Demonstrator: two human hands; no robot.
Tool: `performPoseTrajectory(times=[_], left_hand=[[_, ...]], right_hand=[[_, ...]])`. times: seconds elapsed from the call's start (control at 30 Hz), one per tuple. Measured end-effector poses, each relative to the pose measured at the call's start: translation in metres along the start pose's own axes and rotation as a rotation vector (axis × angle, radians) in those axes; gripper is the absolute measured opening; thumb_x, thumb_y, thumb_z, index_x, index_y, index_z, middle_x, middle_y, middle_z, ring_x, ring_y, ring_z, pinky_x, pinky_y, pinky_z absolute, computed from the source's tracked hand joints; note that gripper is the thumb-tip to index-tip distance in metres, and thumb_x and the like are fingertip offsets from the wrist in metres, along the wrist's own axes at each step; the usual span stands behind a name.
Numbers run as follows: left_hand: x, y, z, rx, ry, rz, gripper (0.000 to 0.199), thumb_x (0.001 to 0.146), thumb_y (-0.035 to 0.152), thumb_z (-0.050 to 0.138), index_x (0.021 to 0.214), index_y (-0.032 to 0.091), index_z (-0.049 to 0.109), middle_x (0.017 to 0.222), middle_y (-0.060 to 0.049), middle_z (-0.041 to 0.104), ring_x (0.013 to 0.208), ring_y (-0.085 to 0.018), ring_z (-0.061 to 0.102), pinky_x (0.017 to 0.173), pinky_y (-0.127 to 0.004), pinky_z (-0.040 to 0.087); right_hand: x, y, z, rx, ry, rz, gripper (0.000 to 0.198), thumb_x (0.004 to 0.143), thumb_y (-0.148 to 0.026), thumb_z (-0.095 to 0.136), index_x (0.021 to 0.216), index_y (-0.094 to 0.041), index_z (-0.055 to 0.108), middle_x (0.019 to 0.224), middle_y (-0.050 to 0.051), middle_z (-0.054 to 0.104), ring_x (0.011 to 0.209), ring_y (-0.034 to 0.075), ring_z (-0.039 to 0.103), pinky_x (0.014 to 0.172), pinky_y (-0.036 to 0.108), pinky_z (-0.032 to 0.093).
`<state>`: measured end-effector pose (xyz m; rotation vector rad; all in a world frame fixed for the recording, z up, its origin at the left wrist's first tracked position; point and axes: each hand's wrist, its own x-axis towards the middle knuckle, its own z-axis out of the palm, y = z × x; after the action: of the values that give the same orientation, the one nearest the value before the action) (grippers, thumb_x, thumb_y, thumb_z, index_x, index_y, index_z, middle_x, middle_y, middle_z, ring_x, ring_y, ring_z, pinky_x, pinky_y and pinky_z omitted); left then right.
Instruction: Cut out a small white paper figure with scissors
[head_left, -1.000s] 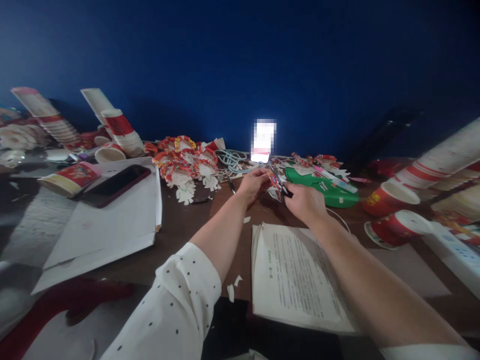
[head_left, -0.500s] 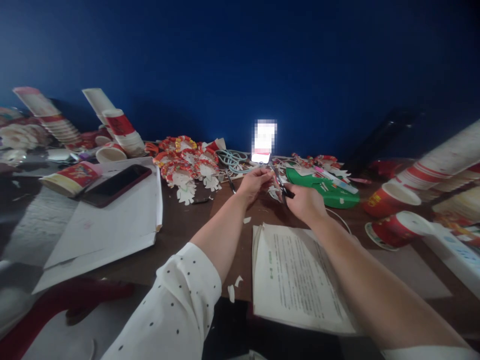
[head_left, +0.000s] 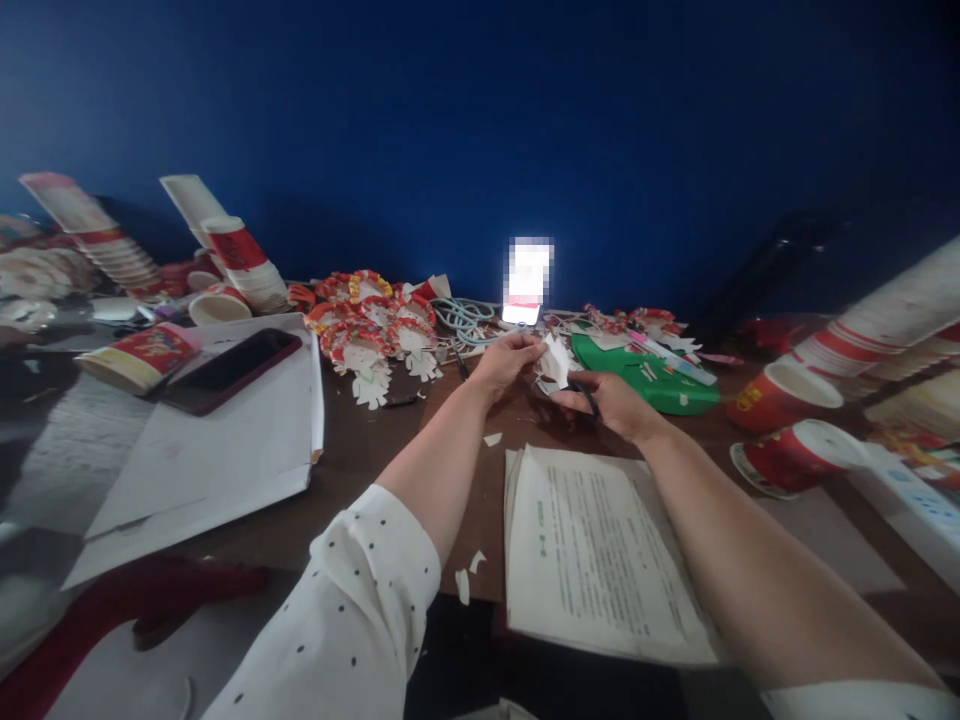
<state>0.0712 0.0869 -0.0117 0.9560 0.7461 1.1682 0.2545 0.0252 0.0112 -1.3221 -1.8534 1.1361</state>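
Observation:
Fingers pinched together, my left hand (head_left: 510,366) holds a small white cut paper piece (head_left: 553,362) by its left side. My right hand (head_left: 616,402) is closed round the dark handles of a pair of scissors (head_left: 585,396), just right of and below the paper. The fingers and the paper hide most of the blades. Behind the hands, a bright phone (head_left: 526,282) stands propped against the blue wall. Right of the paper lies a green sheet (head_left: 637,378) with scraps and a pen on it.
An open book (head_left: 600,560) lies nearest me. Red-and-white paper cut-outs (head_left: 371,335) are heaped at the back left. A dark phone (head_left: 232,370) rests on a white board (head_left: 202,450). Paper cups (head_left: 784,395) stand and lie at the right. Paper scraps (head_left: 463,586) dot the table.
My right hand has moved slightly right and down with the scissors, turning them. The white paper in my left hand now shows broad and bright.

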Motion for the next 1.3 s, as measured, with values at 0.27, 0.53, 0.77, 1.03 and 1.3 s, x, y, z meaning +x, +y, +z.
performPoseTrajectory(times=[0.27,0.53,0.77,1.03,1.3], left_hand=[[-0.002,0.005,0.001,0.003,-0.013,-0.004,0.019,0.078,0.015,0.081,0.070,0.013,0.064,0.062,0.002,0.059,0.056,-0.005,0.050,0.060,-0.021,0.039],[0.000,0.005,-0.001,0.006,-0.024,-0.009,0.022,0.076,0.016,0.084,0.069,0.013,0.063,0.060,0.003,0.058,0.053,-0.005,0.048,0.055,-0.021,0.038],[0.000,0.007,-0.001,-0.017,0.052,0.008,0.022,0.072,0.016,0.085,0.068,0.015,0.063,0.061,0.003,0.060,0.055,-0.006,0.051,0.058,-0.022,0.040],[0.007,0.003,-0.002,0.049,0.241,0.059,0.017,0.072,0.011,0.080,0.067,0.016,0.065,0.057,0.004,0.058,0.054,-0.008,0.048,0.059,-0.022,0.039],[0.005,0.003,-0.003,0.126,0.266,0.104,0.013,0.073,0.016,0.080,0.069,0.016,0.068,0.056,0.004,0.057,0.055,-0.008,0.046,0.060,-0.023,0.038]], right_hand=[[0.000,0.007,-0.005,0.098,-0.005,0.022,0.043,0.076,-0.059,0.079,0.068,-0.019,0.065,0.062,0.000,0.062,0.057,0.013,0.053,0.058,0.028,0.041],[0.001,0.011,-0.011,0.095,0.004,0.041,0.044,0.072,-0.058,0.083,0.069,-0.017,0.067,0.062,0.000,0.061,0.055,0.012,0.050,0.053,0.026,0.038],[0.001,0.008,-0.009,0.158,0.119,0.019,0.039,0.071,-0.054,0.085,0.075,-0.018,0.071,0.064,-0.001,0.062,0.058,0.012,0.052,0.059,0.027,0.041],[-0.002,-0.004,-0.005,0.172,0.112,0.022,0.047,0.074,-0.056,0.082,0.097,-0.015,0.080,0.064,0.000,0.063,0.057,0.013,0.054,0.058,0.029,0.043],[-0.002,-0.006,0.001,0.093,0.086,0.099,0.047,0.071,-0.055,0.084,0.096,-0.015,0.081,0.057,0.000,0.062,0.053,0.013,0.053,0.054,0.028,0.042]])
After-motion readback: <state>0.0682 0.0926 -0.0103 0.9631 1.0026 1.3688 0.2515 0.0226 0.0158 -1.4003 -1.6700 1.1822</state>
